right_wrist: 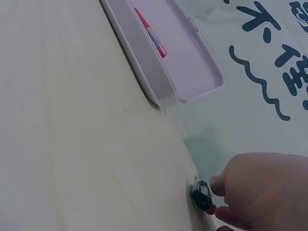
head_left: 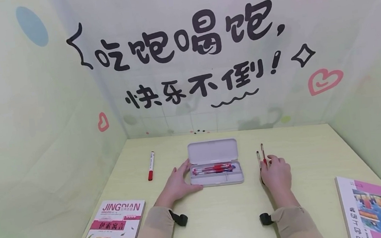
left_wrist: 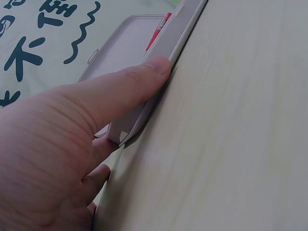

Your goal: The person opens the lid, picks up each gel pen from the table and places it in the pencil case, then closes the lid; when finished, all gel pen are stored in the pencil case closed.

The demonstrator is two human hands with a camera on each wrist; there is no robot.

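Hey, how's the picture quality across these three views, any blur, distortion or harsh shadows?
Head view: soft even light, faint shadows, and wide-angle bending at the wall edges; the pencil case stays sharp. Left wrist view: the left hand fills the near frame, slightly soft, while the wall lettering behind is blurred. Right wrist view: tilted, the right hand soft at the corner.

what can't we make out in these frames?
- Head view: right hand covers the lower ends of the two thin pens; its grip is unclear.
- Right wrist view: those pens are cut off by the bottom edge.
- Left wrist view: left hand hides most of the white plastic pencil case.
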